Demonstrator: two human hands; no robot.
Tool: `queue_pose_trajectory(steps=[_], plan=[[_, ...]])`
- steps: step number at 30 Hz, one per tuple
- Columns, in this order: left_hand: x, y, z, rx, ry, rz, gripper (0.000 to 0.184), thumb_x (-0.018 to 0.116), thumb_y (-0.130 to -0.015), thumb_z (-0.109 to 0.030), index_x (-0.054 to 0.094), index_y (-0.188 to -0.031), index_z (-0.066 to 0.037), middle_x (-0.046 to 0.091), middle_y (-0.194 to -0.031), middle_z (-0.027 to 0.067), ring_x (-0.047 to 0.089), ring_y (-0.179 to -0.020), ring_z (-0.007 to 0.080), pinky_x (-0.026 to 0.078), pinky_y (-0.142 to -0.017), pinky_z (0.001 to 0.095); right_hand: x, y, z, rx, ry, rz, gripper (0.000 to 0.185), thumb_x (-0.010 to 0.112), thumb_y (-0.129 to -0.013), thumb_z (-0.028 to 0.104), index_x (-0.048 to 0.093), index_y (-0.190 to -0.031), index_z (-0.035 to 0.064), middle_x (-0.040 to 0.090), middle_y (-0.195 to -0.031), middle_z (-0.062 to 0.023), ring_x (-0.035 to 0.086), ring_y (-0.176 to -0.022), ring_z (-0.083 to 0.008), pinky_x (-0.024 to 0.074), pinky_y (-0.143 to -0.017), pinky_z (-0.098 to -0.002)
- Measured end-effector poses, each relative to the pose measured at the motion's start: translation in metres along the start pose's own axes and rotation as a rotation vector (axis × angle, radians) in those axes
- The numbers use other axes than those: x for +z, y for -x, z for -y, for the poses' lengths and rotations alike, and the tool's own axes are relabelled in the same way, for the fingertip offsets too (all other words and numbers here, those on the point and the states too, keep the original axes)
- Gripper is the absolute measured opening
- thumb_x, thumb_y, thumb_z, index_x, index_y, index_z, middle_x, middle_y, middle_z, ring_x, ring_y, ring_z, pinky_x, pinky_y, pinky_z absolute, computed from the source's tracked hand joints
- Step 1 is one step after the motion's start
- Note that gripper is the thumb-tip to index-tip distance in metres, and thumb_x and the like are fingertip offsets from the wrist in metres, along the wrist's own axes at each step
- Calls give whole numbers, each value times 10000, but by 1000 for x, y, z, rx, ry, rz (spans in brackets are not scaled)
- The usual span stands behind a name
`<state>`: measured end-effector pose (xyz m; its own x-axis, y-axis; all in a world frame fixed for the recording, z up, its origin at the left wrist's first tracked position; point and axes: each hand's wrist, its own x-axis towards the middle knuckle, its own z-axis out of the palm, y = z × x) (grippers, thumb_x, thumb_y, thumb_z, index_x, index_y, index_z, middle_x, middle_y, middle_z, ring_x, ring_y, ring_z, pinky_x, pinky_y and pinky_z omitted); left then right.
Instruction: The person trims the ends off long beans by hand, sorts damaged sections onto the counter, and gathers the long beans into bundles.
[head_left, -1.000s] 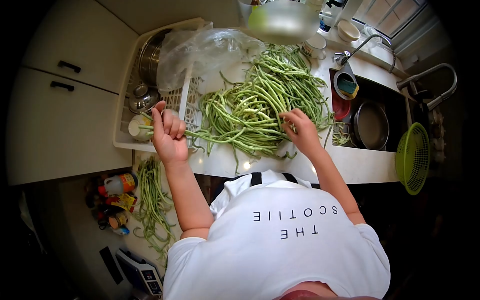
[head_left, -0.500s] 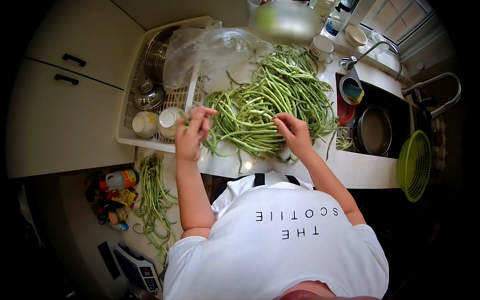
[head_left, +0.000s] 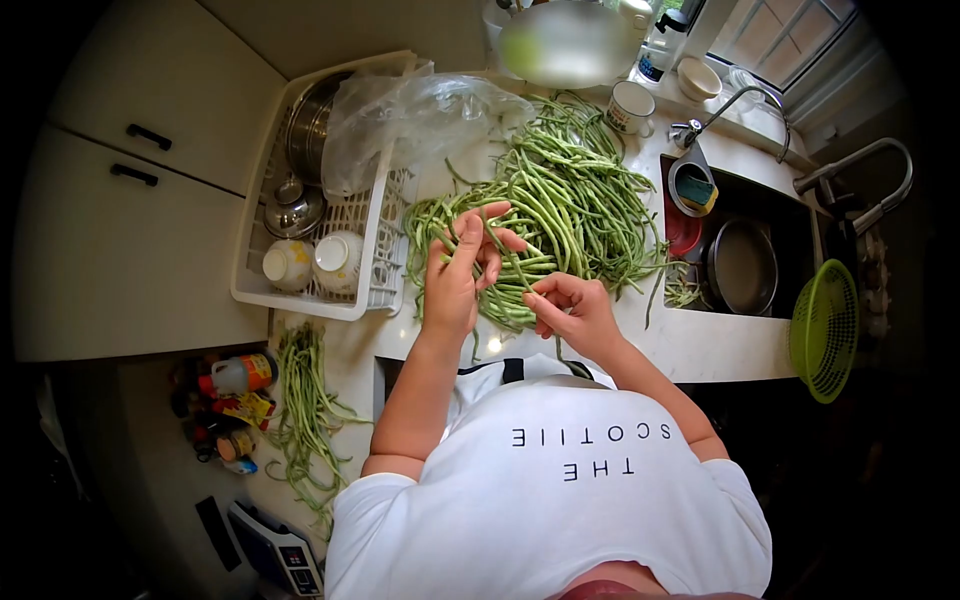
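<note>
Long beans, one large heap, count of strands beyond telling: laid on the white surface, between dish rack and sink, behind the two hands. Smaller pile of the same, one: at the left, near a digital scale and a cluster of bottles and jars, number unclear.

Hands, two. Left hand: grip curled upon bean strands, how many cannot be told. Right hand: grip pinched, thumb to fingertips, on the end of a single bean that slants down from the left.

Dish rack, white, one. Contents: two upturned bowls, one with yellow marks and one paler; one knobbed steel lid; one steel pot. Clear plastic bag, one, draped over its right side and onto the surface.

Sink, one. Contents: one round pan, one red vessel, partly hidden, and a scatter of bean scraps. Hanging caddy, one, holding one green-and-yellow sponge.

Enamel-type mug, one, just beside the heap. Green colander, one, tilted, right of the sink.
</note>
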<state>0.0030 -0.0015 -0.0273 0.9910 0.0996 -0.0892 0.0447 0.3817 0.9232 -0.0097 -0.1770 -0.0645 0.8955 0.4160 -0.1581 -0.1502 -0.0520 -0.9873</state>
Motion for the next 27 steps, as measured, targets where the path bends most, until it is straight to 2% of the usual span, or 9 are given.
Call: queue_pose_trajectory(steps=[3,6,8,10,15,18,19,22,27], plan=[[4,2,2,16,-71,-34,362,489,-1013,-293,609,-1151,19,605,-722,17,357,-507,15,243,-441,162,-3,0,-9,35,-14,22,132,669,-889,119,655,-880,-12,642,-594,-37,595,-507,-83,464,-484,-221],[-2,5,2,-16,-124,41,341,490,-1015,-281,628,-1119,12,518,-643,-29,339,-498,13,209,-429,176,-11,-4,-4,-222,291,73,79,651,-885,67,663,-925,-1,679,-714,-81,652,-623,-145,507,-576,-249],[1,7,0,-39,-145,57,336,492,-1013,-278,648,-1086,10,456,-604,-58,319,-494,9,204,-444,183,-15,-9,10,-536,319,-217,117,623,-877,3,668,-985,13,691,-911,-125,677,-783,-216,528,-677,-287],[0,7,2,-13,-323,173,334,496,-1010,-274,662,-1060,11,428,-578,-69,309,-498,4,219,-466,183,-26,-12,23,-671,397,-292,296,609,-859,-38,619,-1147,30,624,-1141,-121,652,-931,-277,538,-738,-333],[3,11,3,-40,-514,332,324,531,-993,-286,702,-1032,-14,391,-567,-63,337,-535,40,275,-511,227,-40,-24,52,-828,953,-238,355,663,-767,13,633,-1117,69,612,-1017,-76,588,-948,-279,491,-797,-384],[3,11,2,-1,-524,317,300,558,-980,-256,697,-1030,5,464,-588,-43,413,-561,49,350,-549,223,-55,-21,42,-771,1018,-110,278,670,-752,46,640,-1028,73,569,-902,-60,563,-863,-251,466,-763,-376],[2,11,2,-1,-522,317,300,558,-980,-256,697,-1030,5,464,-588,-43,413,-561,49,350,-549,223,-54,-21,37,-804,990,-170,180,671,-747,54,613,-918,58,523,-819,-63,546,-801,-258,455,-718,-376],[1,10,1,-56,-536,351,232,598,-952,-175,695,-987,32,582,-653,4,518,-617,68,432,-625,224,-61,-15,34,-780,909,-168,147,662,-739,64,584,-863,54,524,-804,-78,546,-771,-268,443,-700,-371],[15,12,8,-65,-554,415,224,588,-952,-162,695,-952,36,582,-654,7,521,-598,77,432,-596,235,-67,-9,26,-770,961,-318,96,638,-725,56,546,-753,57,515,-739,-76,525,-700,-280,421,-662,-378]])
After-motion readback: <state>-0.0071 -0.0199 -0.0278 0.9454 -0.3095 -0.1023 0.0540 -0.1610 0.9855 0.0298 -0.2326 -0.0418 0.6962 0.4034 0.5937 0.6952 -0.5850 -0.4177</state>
